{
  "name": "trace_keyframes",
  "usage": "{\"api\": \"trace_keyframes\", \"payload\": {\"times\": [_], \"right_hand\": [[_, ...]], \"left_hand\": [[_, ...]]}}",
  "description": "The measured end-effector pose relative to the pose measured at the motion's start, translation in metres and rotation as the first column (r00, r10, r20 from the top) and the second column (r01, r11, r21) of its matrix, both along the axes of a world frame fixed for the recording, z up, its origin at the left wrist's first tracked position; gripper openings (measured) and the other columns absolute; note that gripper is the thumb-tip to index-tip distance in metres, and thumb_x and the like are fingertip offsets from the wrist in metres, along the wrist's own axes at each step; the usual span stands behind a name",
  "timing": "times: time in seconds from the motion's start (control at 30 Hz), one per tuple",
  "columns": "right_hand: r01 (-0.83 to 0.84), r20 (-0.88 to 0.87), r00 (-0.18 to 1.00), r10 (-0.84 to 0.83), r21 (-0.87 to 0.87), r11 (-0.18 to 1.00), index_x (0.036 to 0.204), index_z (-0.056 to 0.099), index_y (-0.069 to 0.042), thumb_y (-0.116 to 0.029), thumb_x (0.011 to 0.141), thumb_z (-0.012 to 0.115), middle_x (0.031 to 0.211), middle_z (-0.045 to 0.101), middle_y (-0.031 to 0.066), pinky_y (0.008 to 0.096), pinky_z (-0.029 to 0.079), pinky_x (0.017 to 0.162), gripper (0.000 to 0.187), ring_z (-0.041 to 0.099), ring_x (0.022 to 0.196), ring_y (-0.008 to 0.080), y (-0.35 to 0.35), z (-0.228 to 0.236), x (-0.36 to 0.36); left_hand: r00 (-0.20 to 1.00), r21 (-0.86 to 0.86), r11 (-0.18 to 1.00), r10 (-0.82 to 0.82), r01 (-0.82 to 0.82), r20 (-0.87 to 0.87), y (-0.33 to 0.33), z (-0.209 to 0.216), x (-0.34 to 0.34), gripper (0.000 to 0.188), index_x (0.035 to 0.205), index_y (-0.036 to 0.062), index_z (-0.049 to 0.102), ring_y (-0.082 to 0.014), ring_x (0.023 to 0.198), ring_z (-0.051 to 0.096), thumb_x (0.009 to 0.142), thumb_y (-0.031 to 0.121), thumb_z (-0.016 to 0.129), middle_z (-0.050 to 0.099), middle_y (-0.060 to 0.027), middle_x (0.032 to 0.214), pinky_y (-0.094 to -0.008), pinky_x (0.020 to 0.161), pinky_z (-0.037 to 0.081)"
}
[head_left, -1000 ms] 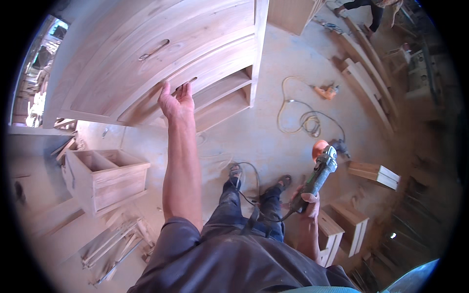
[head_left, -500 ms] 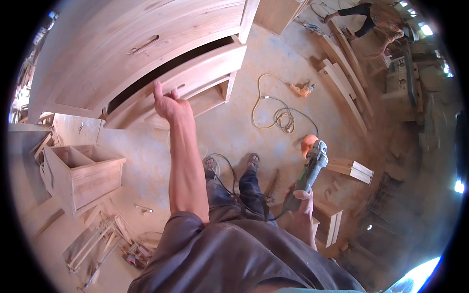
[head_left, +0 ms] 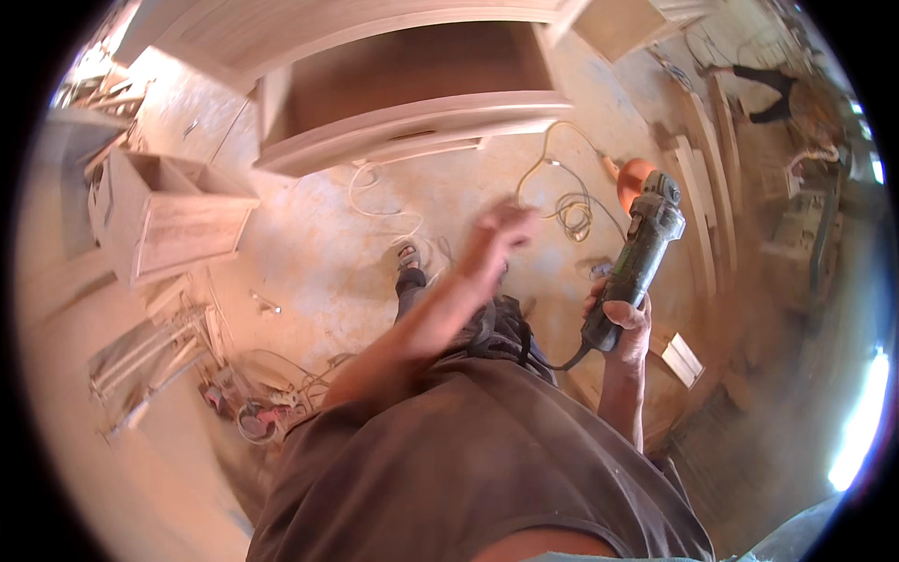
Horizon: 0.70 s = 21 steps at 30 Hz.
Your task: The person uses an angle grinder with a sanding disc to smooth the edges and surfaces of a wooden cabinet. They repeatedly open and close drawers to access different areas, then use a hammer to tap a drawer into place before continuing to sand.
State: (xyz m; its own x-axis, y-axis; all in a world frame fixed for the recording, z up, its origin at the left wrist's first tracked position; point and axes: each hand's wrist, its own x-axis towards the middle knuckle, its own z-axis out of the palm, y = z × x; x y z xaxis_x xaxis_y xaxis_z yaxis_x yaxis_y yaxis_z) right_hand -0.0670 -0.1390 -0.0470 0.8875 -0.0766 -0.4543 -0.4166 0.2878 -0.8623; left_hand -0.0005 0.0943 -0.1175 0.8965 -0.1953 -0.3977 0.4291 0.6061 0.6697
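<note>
My right hand (head_left: 626, 320) is wrapped round the body of an angle grinder (head_left: 641, 251). The tool points up and away, with an orange disc (head_left: 635, 184) at its far end and a black cord trailing from its back. In front of my body my left hand (head_left: 506, 230) hangs in the air, smeared by motion, and I cannot make out its fingers. Ahead stands a large unpainted wooden cabinet (head_left: 309, 36). Its lower drawer (head_left: 412, 131) is pulled far out, with the inside showing. Neither hand touches the drawer.
A small divided wooden box (head_left: 192, 229) stands at the left, above wood scraps and a reddish tool (head_left: 253, 417). A yellow cable (head_left: 573, 217) lies coiled on the floor. Long boards (head_left: 716, 178) lie at the right, near another person (head_left: 810, 108) at the far right.
My left hand has left the drawer front and swung right, towards the grinder. The drawer stands much further out. My right hand has raised the grinder, and the view has shifted.
</note>
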Motion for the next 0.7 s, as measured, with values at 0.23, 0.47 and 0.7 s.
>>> {"api": "trace_keyframes", "payload": {"times": [0.23,0.47,0.7], "right_hand": [[-0.353,0.017,0.935,0.355,-0.061,0.934,0.111,0.062,0.006,-0.022,0.065,0.075,0.085,0.07,0.0148,0.034,0.057,0.062,0.056,0.069,0.069,0.0249,0.112,0.022,0.013],[-0.591,0.004,0.806,0.592,0.083,0.803,0.121,0.056,0.005,-0.02,0.069,0.075,0.09,0.066,0.0129,0.0327,0.057,0.066,0.062,0.067,0.072,0.0218,0.232,0.038,0.035],[-0.696,-0.035,0.714,0.7,0.083,0.714,0.121,0.054,0.004,-0.016,0.072,0.071,0.092,0.064,0.0122,0.0329,0.056,0.068,0.056,0.066,0.077,0.0211,0.306,0.044,0.043]], "left_hand": [[0.96,0.008,0.962,-0.274,0.274,0.054,0.031,0.079,-0.007,0.036,0.101,-0.0012,0.07,-0.0156,0.082,0.069,0.089,0.031,0.081,0.073,-0.0102,0.093,-0.0304,0.069,0.054],[0.999,-0.039,0.998,0.044,-0.043,0.027,0.148,0.082,-0.023,0.031,0.103,-0.004,0.07,-0.0202,0.078,0.07,0.089,0.023,0.078,0.072,-0.0121,0.093,-0.0335,0.07,0.057],[0.978,-0.218,0.956,0.18,-0.198,-0.1,0.218,0.066,-0.025,0.036,0.114,-0.0002,0.059,-0.0275,0.084,0.071,0.093,0.026,0.073,0.071,-0.0165,0.092,-0.0409,0.077,0.059]]}}
